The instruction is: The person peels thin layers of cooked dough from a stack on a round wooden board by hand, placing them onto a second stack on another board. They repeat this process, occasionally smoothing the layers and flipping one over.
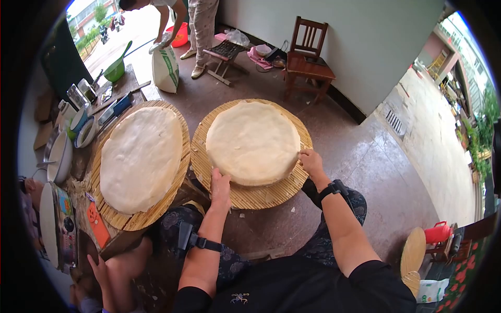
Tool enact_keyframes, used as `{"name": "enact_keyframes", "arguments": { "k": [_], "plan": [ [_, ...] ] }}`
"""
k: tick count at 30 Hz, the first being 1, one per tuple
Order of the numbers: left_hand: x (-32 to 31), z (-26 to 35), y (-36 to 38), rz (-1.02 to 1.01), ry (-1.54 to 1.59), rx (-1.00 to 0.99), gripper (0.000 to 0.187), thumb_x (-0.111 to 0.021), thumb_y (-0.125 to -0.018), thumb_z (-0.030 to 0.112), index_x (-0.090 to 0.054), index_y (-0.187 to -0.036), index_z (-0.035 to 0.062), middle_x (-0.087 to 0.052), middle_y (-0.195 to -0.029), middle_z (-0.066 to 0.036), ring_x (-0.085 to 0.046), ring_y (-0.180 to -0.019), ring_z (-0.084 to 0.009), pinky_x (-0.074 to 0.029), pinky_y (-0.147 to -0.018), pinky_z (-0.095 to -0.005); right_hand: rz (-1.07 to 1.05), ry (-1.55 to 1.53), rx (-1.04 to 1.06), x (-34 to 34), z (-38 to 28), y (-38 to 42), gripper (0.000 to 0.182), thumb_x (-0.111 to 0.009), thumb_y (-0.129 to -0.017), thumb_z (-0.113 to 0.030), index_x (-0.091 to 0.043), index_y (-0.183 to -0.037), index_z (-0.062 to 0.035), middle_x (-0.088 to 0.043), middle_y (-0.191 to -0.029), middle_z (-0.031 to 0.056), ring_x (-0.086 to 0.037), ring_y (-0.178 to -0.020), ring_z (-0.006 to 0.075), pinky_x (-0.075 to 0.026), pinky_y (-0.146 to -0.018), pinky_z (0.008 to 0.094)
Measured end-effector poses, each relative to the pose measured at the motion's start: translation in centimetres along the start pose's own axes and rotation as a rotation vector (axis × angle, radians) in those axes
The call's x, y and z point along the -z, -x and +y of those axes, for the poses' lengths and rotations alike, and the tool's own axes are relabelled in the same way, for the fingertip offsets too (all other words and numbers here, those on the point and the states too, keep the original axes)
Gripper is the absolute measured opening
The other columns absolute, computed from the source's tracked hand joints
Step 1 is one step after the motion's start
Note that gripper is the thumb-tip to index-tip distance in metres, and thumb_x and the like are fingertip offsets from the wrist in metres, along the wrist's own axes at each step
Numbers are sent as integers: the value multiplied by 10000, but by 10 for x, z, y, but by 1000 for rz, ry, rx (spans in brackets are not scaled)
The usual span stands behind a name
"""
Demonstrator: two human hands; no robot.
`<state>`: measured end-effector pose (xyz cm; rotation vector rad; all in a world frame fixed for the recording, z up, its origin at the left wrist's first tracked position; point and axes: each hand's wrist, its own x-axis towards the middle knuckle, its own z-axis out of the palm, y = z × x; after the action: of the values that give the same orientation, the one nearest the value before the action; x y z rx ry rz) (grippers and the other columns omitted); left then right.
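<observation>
A large round sheet of pale dough (253,141) lies on a round slatted mat (269,199) in front of me. At the dough's lower left edge is my left hand (220,187), its fingers closed on the rim. My right hand (311,161) pinches the right edge of the dough. To the left, a second dough sheet (141,156) covers most of another slatted mat (183,130). Neither hand touches that one.
A wooden chair (309,65) and folding stool (225,51) stand beyond. One person bends over a white sack (165,70); another stands beside. Bowls (61,156) and a green basin (115,70) are at left. Another person sits at lower left.
</observation>
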<state>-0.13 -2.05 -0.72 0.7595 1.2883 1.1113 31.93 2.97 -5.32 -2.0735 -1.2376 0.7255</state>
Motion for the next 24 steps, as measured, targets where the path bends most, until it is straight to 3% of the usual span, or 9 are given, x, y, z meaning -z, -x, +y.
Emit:
{"name": "enact_keyframes", "arguments": {
  "k": [2,4,10,13,16,24],
  "plan": [
    [2,-13,-9,-18,-23,16,545,-436,-808,102,-314,-1337,55,-449,-1150,-58,-426,-1007,-176,-351,-826,-316,-69,-77,-49,2,-4,0,283,-584,-730,-252,-670,-955,-102,-669,-825,67,-637,-731,170,-467,-774,303],
    [1,-17,-12,25,-46,121,479,-435,-813,113,-367,-1286,79,-446,-1017,-21,-410,-874,-152,-357,-739,-333,-82,-154,-57,2,-6,0,247,-586,-747,-197,-670,-942,-71,-662,-794,61,-629,-670,158,-491,-687,291],
    [-6,-14,-5,110,15,125,392,-439,-807,108,-431,-1199,119,-453,-948,19,-391,-767,-112,-333,-675,-306,-112,-391,-244,10,-17,3,186,-579,-790,-129,-662,-935,-48,-625,-726,55,-592,-599,133,-470,-472,259],
    [-4,-21,-11,156,55,142,366,-442,-762,38,-422,-1126,67,-480,-947,-2,-438,-819,-131,-345,-653,-315,-134,-437,-252,9,-11,-1,173,-592,-789,-136,-652,-930,-55,-612,-723,45,-571,-584,112,-466,-481,252],
    [-4,-24,-13,130,42,161,344,-445,-794,94,-483,-1134,132,-448,-903,40,-386,-739,-95,-328,-622,-266,-161,-495,-280,9,-10,-2,166,-601,-785,-136,-637,-925,-54,-601,-719,32,-562,-583,108,-461,-481,250],
    [-5,-12,-7,67,20,94,374,-412,-796,92,-478,-1164,101,-453,-906,30,-373,-707,-91,-310,-575,-256,-161,-426,-271,10,-14,-1,167,-622,-769,-141,-636,-917,-66,-607,-737,25,-570,-597,106,-454,-490,247]
  ]
}}
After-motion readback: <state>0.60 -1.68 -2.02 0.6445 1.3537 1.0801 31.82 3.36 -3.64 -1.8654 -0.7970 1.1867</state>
